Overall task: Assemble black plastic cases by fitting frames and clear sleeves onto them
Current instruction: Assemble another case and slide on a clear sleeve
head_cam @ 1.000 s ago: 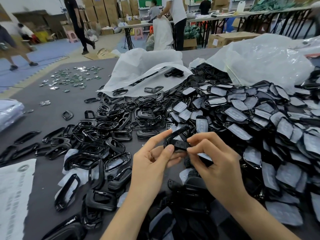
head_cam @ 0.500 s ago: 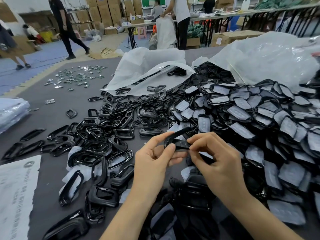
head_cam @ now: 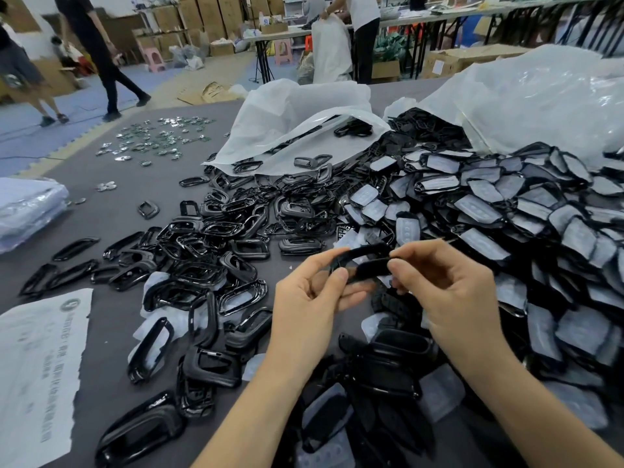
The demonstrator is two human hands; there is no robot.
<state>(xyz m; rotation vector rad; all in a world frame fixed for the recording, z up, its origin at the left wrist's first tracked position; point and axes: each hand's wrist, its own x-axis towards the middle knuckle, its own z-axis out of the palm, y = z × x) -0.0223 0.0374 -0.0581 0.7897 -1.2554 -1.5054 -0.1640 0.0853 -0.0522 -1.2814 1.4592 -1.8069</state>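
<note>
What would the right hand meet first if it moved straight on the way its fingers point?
Its fingers point left along the black frame that the right hand pinches. Straight on, it would most likely meet the left hand, which grips the frame's other end; depth is hard to judge.

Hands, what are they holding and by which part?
A black frame: left hand pinches its left end, right hand pinches its right end.

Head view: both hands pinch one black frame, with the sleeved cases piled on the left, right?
No. The head view shows the sleeved cases piled on the right; bare frames lie on the left. The left hand and right hand do pinch one black frame.
</note>
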